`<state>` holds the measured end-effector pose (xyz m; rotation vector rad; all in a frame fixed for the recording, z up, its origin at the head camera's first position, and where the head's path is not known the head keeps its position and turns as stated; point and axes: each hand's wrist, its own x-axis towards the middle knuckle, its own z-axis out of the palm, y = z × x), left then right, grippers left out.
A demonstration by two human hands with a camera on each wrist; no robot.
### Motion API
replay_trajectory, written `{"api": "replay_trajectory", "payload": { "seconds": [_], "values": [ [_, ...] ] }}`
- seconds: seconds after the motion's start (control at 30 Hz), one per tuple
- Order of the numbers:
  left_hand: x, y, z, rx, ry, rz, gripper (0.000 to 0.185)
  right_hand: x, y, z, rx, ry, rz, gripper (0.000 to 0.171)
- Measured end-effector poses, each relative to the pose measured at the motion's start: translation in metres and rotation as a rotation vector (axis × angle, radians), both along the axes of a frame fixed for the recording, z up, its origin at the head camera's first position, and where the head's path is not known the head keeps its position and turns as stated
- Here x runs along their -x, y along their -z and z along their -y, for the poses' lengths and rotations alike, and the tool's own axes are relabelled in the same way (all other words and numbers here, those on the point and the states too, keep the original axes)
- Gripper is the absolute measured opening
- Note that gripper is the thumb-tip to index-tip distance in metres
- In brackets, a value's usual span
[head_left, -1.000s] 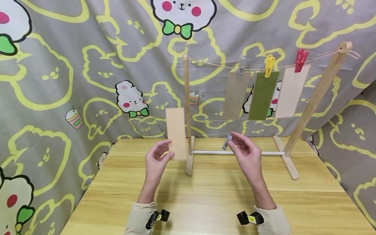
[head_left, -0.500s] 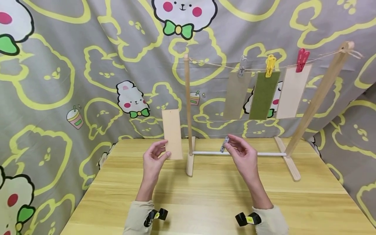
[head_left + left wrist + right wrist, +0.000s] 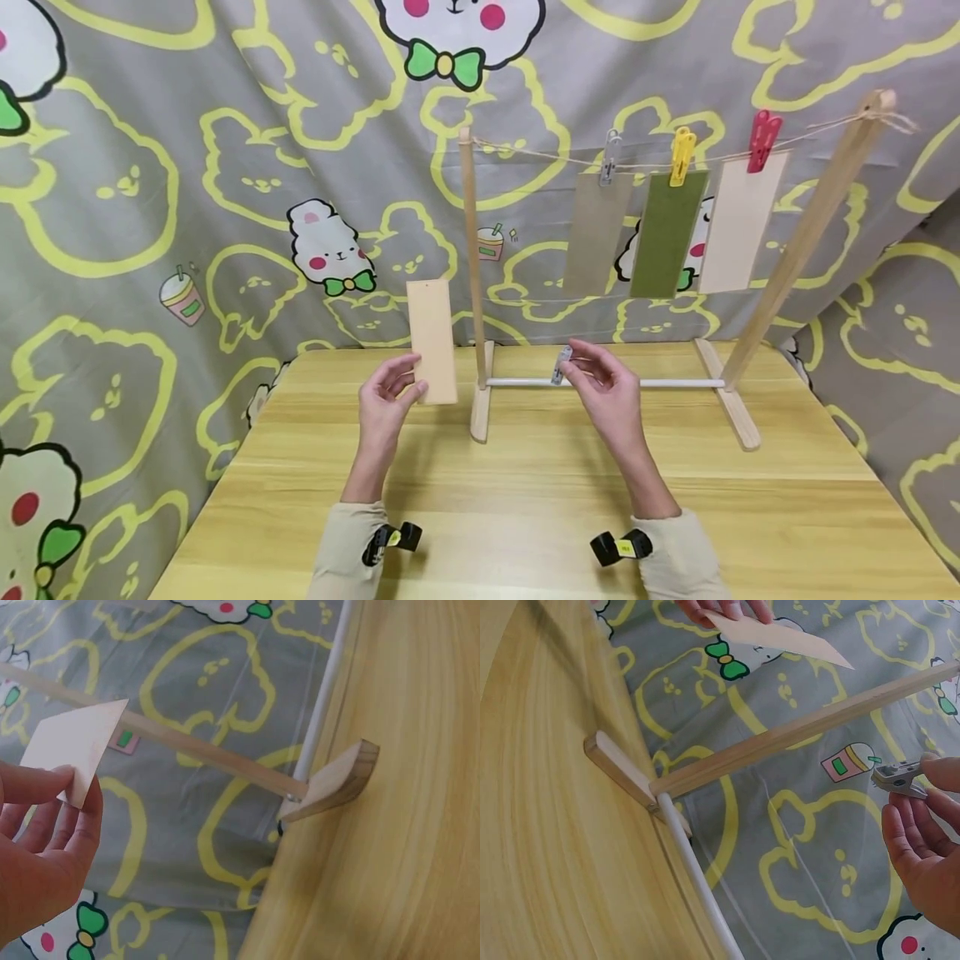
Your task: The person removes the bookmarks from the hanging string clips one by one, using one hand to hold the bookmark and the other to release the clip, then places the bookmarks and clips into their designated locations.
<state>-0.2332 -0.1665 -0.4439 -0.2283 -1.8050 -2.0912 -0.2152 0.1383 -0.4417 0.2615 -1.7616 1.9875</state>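
My left hand (image 3: 384, 398) pinches a pale tan rectangular card (image 3: 433, 342) by its lower left edge, thumb in front. The card stands upright, left of the rack's left post. In the left wrist view the thumb presses on the card (image 3: 73, 746) near a corner. My right hand (image 3: 606, 387) holds a grey plastic clothespin (image 3: 561, 365) between thumb and fingers, in front of the rack's white crossbar. Seen from the right wrist, the clothespin (image 3: 897, 778) points away from the fingertips, its jaws free of any card.
A wooden rack with a left post (image 3: 474, 258) and right post (image 3: 806, 242) carries a twine line (image 3: 540, 153). From it hang a grey-brown card (image 3: 597, 237), a green card (image 3: 667, 237) and a cream card (image 3: 742, 225), held by grey, yellow and red clothespins. A patterned curtain (image 3: 247, 167) hangs behind the wooden table (image 3: 525, 483).
Both hands have shifted a little to the left, carrying the card and the clothespin along. The head view has also tilted slightly. Both grips stay the same.
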Motion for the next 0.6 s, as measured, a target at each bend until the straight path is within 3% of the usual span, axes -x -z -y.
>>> {"api": "replay_trajectory", "payload": {
  "seconds": [0.3, 0.6],
  "values": [
    [0.009, 0.014, 0.004, 0.033, -0.008, 0.049, 0.044, 0.004, 0.009, 0.002, 0.002, -0.007, 0.022, 0.034],
    [0.013, 0.02, 0.009, 0.04, 0.003, 0.097, 0.044, 0.009, 0.016, 0.009, -0.032, -0.049, 0.043, 0.034]
  ]
}}
